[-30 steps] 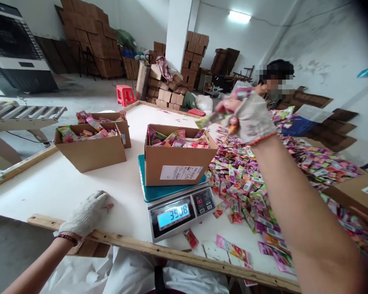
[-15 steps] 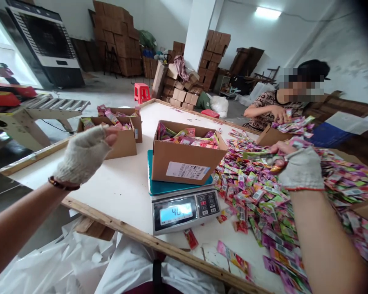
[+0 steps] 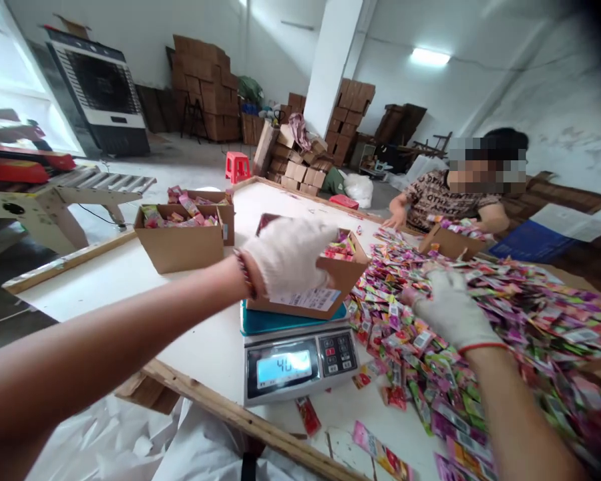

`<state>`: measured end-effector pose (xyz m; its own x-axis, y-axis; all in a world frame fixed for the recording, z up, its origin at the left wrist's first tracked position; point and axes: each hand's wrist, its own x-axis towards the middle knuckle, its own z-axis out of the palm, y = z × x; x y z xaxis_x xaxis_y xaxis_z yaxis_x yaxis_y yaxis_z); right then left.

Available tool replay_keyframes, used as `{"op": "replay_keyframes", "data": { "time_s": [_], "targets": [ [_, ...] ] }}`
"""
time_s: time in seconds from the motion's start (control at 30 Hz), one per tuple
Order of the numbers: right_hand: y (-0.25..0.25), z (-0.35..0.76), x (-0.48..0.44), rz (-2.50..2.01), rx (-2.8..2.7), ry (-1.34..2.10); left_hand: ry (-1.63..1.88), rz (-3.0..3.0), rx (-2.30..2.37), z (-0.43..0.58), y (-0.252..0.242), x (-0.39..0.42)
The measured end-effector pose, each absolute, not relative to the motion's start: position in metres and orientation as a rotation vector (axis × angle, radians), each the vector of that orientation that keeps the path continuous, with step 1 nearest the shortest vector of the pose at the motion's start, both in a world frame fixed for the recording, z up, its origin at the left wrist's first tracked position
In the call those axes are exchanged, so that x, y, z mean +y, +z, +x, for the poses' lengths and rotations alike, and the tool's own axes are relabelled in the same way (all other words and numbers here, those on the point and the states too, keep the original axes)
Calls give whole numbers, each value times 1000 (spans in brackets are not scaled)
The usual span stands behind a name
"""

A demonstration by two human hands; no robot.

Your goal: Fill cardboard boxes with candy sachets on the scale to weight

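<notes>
Open brown cardboard box (image 3: 341, 272) w/ small shiny multicoloured packets (image 3: 339, 248) inside sits on the teal-topped silver digital scale (image 3: 300, 387), on the white, wood-edged surface (image 3: 200, 327). L hand (image 3: 296, 257), off-white knit glove, is over the box; grip hidden from this side, can't tell what's held. R hand (image 3: 453, 310), similar glove w/ red cuff trim, is at the loose packet heap (image 3: 525, 314); can't tell if its grip has any. Best approx.: shift few pcs at a time, keep hands off box & scale so wt reading stays true.
</notes>
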<state>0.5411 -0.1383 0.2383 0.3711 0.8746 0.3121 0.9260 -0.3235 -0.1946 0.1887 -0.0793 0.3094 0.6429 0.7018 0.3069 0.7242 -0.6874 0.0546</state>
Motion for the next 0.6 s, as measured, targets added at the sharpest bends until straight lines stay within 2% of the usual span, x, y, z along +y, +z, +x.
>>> {"op": "replay_keyframes", "data": {
  "time_s": [0.17, 0.37, 0.5, 0.6],
  "targets": [
    [149, 560, -117, -2473, -1782, 75, -248, -2757, -1195, 164, 283, -67],
    [33, 565, -121, -2709, -1854, 141, -285, -2566, -1529, 12, 282, -79],
    [-5, 550, -137, -2755, -1892, -63, -317, -2416, -1639, -86, 250, -73],
    [-13, 539, -142, -2746, -1841, -174, -347, -2370, -1708, -114, 213, -54]
  ]
}}
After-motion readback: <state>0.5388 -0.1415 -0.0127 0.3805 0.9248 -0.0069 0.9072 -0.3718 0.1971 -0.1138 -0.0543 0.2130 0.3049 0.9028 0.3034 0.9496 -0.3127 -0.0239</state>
